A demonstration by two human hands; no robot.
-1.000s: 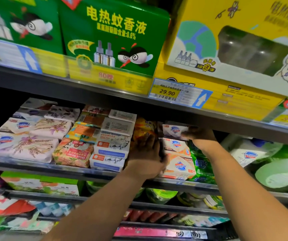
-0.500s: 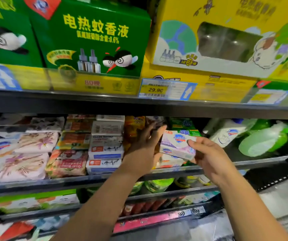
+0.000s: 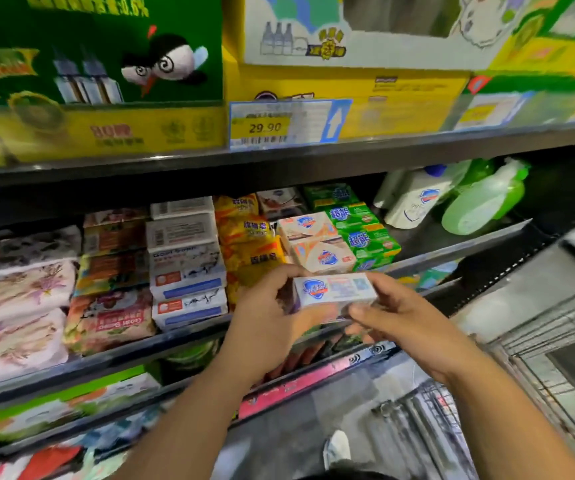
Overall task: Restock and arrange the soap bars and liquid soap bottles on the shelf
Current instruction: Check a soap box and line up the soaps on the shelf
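as right hand [image 3: 409,322] grips soap bar [image 3: 334,292], tag [image 3: 269,125] reads 29.90.

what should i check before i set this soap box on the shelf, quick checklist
1. Grip: left hand and right hand both hold the soap box at its ends: ok.
2. Clearance: the box is out in front of the shelf rail and seems to touch no stock: ok.
3. Label: the shield logo faces up and outward: ok.
4. Free slot in front of the peach boxes: the front one sits at the rail, no gap: not ok. On top looks the likelier spot.
5. Room behind that row: cannot tell.
6. Liquid soap bottles: leaning, not upright: not ok.
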